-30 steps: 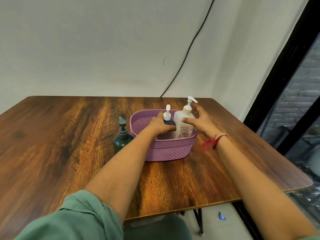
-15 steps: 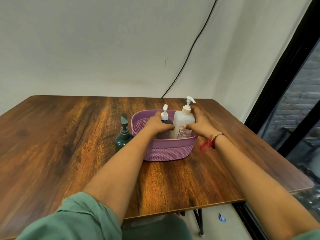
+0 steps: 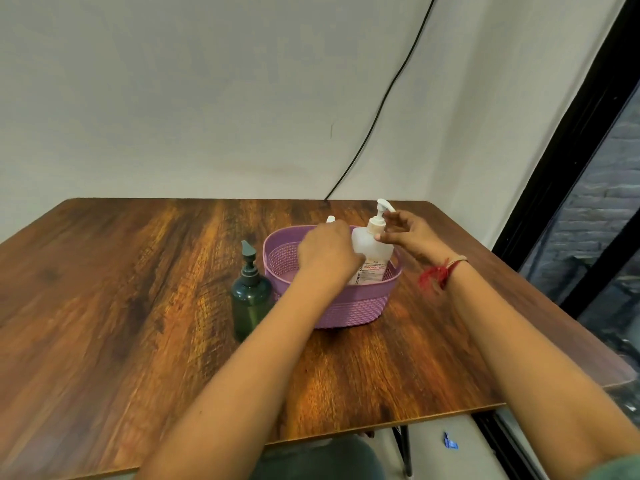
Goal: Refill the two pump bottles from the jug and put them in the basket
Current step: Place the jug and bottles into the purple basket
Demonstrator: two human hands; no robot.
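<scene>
White pump bottle in basket, right hand loose at its neck, left hand, grasp hidden.

I see open tabletop left of and before the basket, but the green bottle stands just beside its left wall and the white pump bottle fills its right end.
</scene>
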